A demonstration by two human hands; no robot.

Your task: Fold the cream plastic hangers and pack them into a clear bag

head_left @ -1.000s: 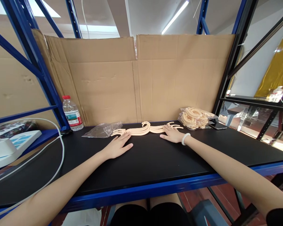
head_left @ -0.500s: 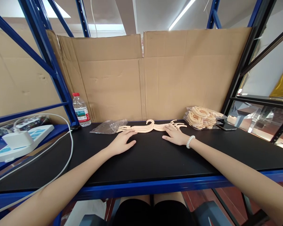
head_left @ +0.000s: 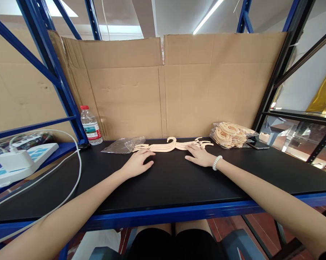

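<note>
While both forearms stretch forward over the black tabletop, the left hand lies palm down with fingers loosely spread, fingertips touching the left end of a flat stack of cream plastic hangers; nothing is gripped. Right hand, white bead bracelet at the wrist, also rests flat and open, fingers extended onto the right end of the same stack, pressing rather than grasping. Hangers lie lengthwise near the back edge of the table, hooks up toward the cardboard backing. Crumpled clear plastic bag sits just beside the stack's left end. Bagged bundle of further hangers to the right, a phone touching it. Water bottle stands upright at the far left by the blue rack post. White cable crosses the left side.
</note>
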